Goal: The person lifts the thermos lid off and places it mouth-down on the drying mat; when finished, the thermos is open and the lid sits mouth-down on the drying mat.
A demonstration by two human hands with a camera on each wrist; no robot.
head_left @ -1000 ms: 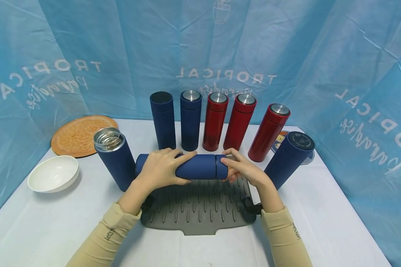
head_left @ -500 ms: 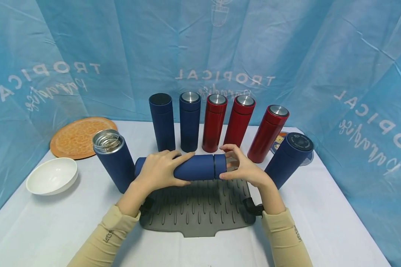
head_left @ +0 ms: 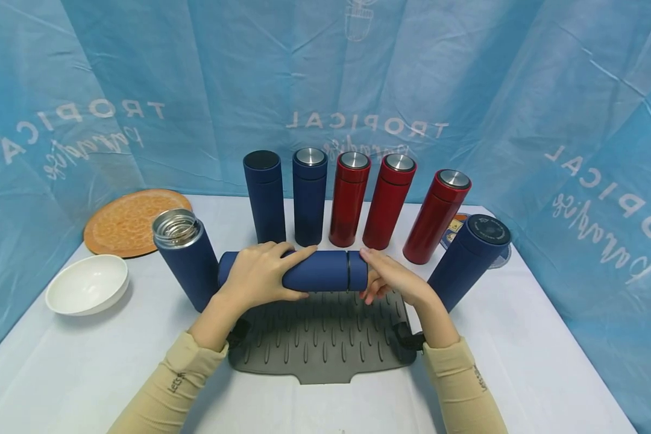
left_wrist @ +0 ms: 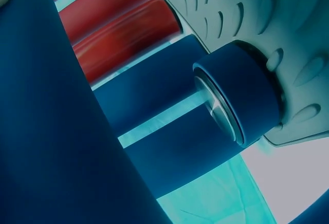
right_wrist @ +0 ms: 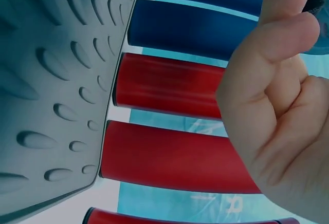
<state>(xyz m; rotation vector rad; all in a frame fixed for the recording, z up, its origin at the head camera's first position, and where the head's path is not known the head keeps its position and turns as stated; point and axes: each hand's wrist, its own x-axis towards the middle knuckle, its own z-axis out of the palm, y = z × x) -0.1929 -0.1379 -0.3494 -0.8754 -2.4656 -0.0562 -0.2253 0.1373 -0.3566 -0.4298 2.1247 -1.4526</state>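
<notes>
My left hand (head_left: 256, 274) grips a dark blue thermos flask (head_left: 321, 271) from above, holding it sideways over the grey ridged mat (head_left: 325, 346). At its right end my right hand (head_left: 398, 278) has fingers and thumb around the flask's blue lid (head_left: 358, 270), which sits on the body. The right wrist view shows that hand's curled fingers (right_wrist: 288, 39). An open blue thermos (head_left: 192, 265) with a steel mouth stands beside my left hand. In the left wrist view a separate blue lid (left_wrist: 241, 93) rests on the mat; the held flask hides it from the head view.
Behind the mat stand two blue thermoses (head_left: 264, 199) and several red thermoses (head_left: 349, 202). Another blue thermos (head_left: 469, 259) is beside my right hand. At left are a white bowl (head_left: 89, 286) and a round orange board (head_left: 135, 223). A blue curtain (head_left: 325, 72) closes off the back.
My right hand loosened and spread its fingers half a second ago, then turned and closed around the lid again. The left hand and flask stay nearly in place.
</notes>
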